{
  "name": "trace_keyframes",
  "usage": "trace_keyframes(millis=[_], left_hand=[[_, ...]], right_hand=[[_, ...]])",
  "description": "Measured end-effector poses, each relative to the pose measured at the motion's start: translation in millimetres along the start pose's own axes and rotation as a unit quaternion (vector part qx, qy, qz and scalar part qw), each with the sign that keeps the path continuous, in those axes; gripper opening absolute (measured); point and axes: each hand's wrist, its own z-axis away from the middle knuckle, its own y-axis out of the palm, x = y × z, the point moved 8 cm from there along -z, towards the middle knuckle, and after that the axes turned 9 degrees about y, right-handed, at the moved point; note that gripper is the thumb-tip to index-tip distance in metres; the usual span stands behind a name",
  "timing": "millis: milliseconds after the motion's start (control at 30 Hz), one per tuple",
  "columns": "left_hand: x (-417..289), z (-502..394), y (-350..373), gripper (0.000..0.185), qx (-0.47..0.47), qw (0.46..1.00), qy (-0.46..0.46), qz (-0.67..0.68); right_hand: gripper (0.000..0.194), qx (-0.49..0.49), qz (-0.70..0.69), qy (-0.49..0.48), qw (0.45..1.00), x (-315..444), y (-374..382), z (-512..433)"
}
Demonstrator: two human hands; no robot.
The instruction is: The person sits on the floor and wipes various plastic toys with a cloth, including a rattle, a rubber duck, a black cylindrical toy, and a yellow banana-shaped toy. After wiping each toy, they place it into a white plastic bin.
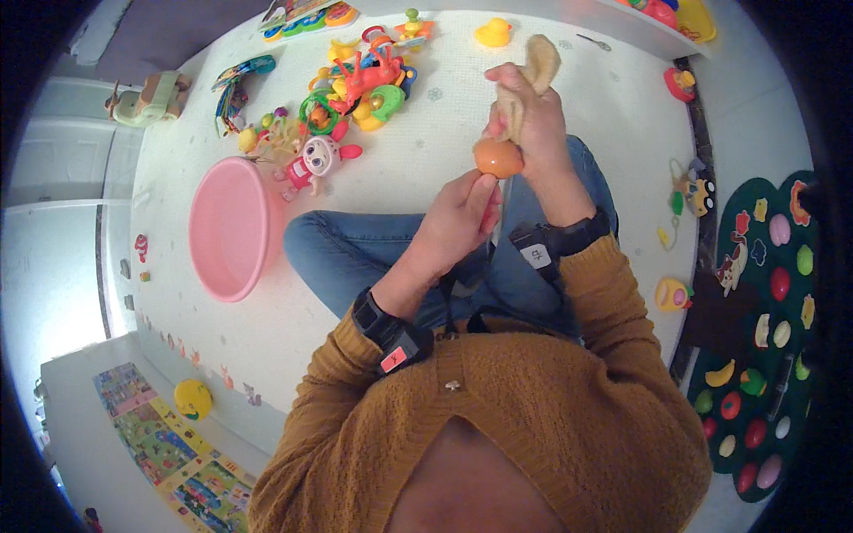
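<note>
My left hand (456,216) pinches the lower side of a small, shiny orange toy (498,158) between thumb and fingers. The toy is rounded, and part of it is covered by my fingers and a cloth. Just above it, my right hand (533,126) grips a beige cloth (543,63), one end of which sticks up past the fingers. The cloth's lower part hangs down to the toy's top and touches it. Both hands are over my crossed legs in blue jeans (360,246).
A pink plastic basin (230,230) stands at left, beside a doll in a pink outfit (313,163). Beyond lies a pile of toys with a red toy horse (370,76). A yellow rubber duck (493,32) and a spoon (593,42) lie ahead. A green felt panel (746,373) is at right.
</note>
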Motion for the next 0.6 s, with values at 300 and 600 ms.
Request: trace_keyframes(millis=[300, 600], left_hand=[[-25, -9, -29, 0.017, -0.107, 0.963, 0.15, -0.196], [-33, -5, -23, 0.017, -0.125, 0.782, 0.203, -0.576]], right_hand=[[0.046, 0.228, 0.053, -0.096, 0.968, 4, 26, 38], [0.019, 0.009, 0.33, -0.153, 0.931, -10, 14, 31]])
